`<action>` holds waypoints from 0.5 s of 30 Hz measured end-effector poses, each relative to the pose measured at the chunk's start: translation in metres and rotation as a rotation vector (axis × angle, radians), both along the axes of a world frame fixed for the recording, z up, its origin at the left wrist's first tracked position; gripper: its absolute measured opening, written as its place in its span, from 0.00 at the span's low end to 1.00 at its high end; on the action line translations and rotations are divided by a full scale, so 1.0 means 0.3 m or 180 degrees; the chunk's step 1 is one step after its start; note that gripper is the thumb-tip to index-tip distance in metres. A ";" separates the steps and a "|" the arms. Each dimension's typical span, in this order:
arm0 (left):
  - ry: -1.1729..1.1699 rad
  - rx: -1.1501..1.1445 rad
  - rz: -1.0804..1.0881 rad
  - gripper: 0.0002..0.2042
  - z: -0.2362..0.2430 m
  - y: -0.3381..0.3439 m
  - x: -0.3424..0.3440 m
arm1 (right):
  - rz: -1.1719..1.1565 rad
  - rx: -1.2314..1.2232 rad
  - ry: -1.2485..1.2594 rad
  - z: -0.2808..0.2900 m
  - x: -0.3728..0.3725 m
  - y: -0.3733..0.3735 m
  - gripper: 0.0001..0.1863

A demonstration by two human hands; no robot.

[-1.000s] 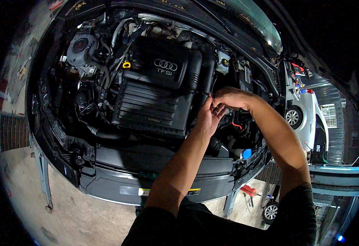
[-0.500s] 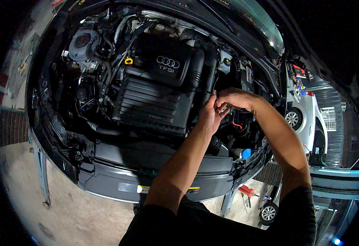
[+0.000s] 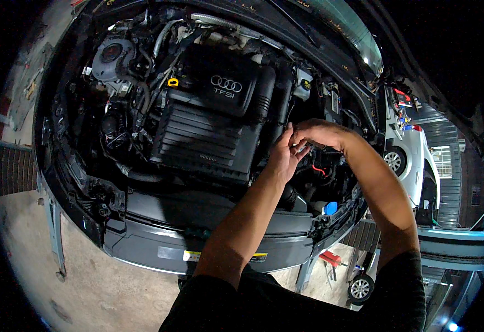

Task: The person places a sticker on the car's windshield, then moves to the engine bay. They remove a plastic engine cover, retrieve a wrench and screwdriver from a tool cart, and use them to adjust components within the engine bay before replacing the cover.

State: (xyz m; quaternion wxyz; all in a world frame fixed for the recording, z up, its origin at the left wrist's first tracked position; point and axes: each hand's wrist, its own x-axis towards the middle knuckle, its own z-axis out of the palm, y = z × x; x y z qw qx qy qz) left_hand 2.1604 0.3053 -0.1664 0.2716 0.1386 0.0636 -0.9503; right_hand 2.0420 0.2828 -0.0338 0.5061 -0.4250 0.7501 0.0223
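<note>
My left hand (image 3: 289,149) and my right hand (image 3: 318,134) meet in the engine bay, beside the thick black intake hose (image 3: 264,88) at the right of the ribbed engine cover (image 3: 195,138). My left hand's thumb and fingertips are bent in against my right fingers. My right hand curls over from the right, its fingers closed. Whatever they pinch is too small and shadowed to make out. Just below them shows a red cable (image 3: 319,168); above them is a pale reservoir with a dark cap (image 3: 303,84). A blue cap (image 3: 330,208) sits lower right.
The car's front panel (image 3: 142,232) runs below, on lift supports (image 3: 58,249) over a concrete floor. A yellow ring (image 3: 172,82) stands on the engine. At the right are a white car (image 3: 416,185), a cluttered tool stand (image 3: 403,97), a red tool (image 3: 330,258) and a wheel (image 3: 362,288).
Since a second ago both hands have shifted very slightly up and right, still together at the same spot. The view has drifted a little; little else differs.
</note>
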 end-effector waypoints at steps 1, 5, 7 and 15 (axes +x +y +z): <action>0.0000 0.0019 0.0011 0.17 0.000 0.002 0.000 | 0.0021 0.0012 0.0038 0.003 0.003 -0.003 0.18; -0.0038 0.0104 0.0082 0.17 -0.004 0.002 -0.001 | -0.0011 0.0072 0.0068 -0.002 0.010 -0.011 0.18; -0.0014 0.0127 0.0088 0.18 -0.012 -0.001 0.001 | -0.0030 0.0102 0.0081 -0.004 0.021 -0.018 0.18; 0.0077 0.0181 0.0071 0.18 -0.005 -0.007 0.009 | -0.0058 0.0018 0.0097 0.004 0.042 -0.029 0.19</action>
